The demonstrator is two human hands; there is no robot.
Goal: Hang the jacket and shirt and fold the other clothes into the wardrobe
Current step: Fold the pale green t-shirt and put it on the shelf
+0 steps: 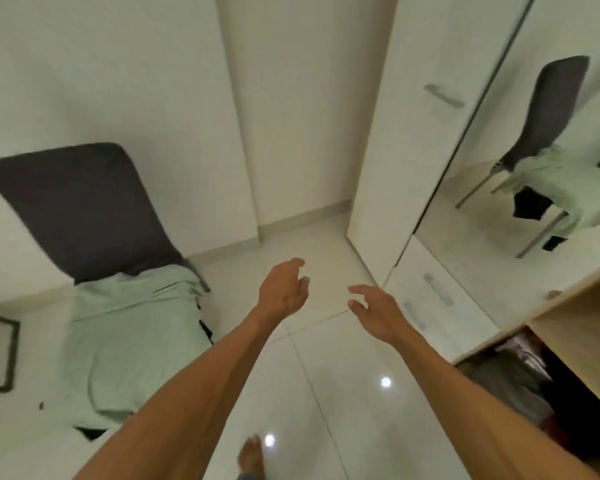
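Note:
A pale green garment lies spread over the seat of a dark grey chair at the left, with a bit of black cloth showing under its near edge. My left hand and my right hand reach forward over the white floor, both empty with loosely spread fingers, to the right of the chair. The open wardrobe is at the right, with dark clothes inside below a wooden shelf.
A mirrored wardrobe door at the right reflects the chair and clothes. White closed doors stand ahead, one with a metal handle. White drawers sit low at the right. My bare foot stands on glossy floor tiles. A dark frame lies far left.

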